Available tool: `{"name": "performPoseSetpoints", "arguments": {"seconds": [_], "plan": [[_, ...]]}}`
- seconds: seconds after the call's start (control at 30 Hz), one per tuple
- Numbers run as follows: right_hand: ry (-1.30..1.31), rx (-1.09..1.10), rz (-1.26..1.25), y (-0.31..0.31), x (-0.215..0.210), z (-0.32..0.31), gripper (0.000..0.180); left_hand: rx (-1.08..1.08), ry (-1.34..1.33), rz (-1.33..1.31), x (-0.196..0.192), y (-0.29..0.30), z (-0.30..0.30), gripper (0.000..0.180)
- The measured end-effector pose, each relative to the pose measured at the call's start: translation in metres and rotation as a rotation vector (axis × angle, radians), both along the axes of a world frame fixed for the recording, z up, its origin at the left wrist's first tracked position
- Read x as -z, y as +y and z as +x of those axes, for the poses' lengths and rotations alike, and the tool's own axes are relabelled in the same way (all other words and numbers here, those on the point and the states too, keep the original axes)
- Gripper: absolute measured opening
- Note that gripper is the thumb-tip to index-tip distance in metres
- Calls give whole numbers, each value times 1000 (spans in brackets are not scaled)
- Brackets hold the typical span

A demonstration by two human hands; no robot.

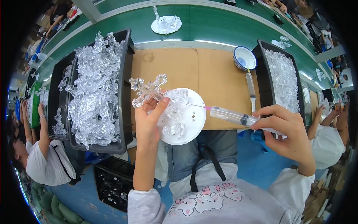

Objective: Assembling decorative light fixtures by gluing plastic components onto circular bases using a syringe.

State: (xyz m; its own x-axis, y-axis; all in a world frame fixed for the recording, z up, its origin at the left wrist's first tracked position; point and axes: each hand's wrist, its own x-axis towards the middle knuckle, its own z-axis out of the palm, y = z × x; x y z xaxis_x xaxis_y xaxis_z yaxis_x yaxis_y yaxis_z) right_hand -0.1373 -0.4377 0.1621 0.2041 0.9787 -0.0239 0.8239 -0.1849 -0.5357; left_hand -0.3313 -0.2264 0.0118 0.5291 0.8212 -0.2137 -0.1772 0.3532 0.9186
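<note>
Workbench item 1: left hand [148, 118], fingers closed around the edge of a white round base [192, 128] and pinching a clear cross-shaped crystal piece [147, 89] against it, the cross tilted up over the disc's upper left rim. Item 2: right hand [286, 128], clamped on a large syringe [233, 116] with a pink hub and fine needle; the tip points left and sits just above the disc, near 2 small holes [193, 117] in its face. Other clear crystal figures [174, 112] already stand on the base. Item 3: cardboard-covered bench [216, 74], holding a second syringe [250, 87] beside a blue-and-white bowl [244, 58]. Item 4: black bin of clear crystal parts [97, 89] to the left, another black bin of smaller pieces [283, 78] to the right. Item 5: finished white disc with figures [166, 24] on the green conveyor [209, 22] beyond. Handling note, as judgement: the disc wants holding level and steady, the needle lowered close to the seat, a small bead pressed out slowly, and the cross kept clear until the drop is placed, since excess would smear on clear plastic.
</note>
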Motion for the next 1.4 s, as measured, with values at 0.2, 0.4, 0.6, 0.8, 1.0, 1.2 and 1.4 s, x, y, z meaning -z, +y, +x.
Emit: {"name": "performPoseSetpoints", "arguments": {"seconds": [0.2,0.4,0.6,0.8,1.0,1.2,1.4], "plan": [[43,-21,4,-4,8,6,32,27,105,127,-18,-3,-3,28],[-208,-233,192,-7,24,15,33,54,168,261,-29,-7,-3,24],[-336,-309,192,-16,28,20,32,53,216,232,-31,-12,0,24],[42,-155,116,-23,39,32,33,66,257,218,-32,-13,4,26],[181,-111,96,-30,52,45,34,79,232,207,-27,-17,6,24],[58,-194,142,-35,54,55,31,105,177,203,-26,-22,6,21],[-180,-341,185,-36,45,61,24,135,178,226,-25,-24,3,22]]}}
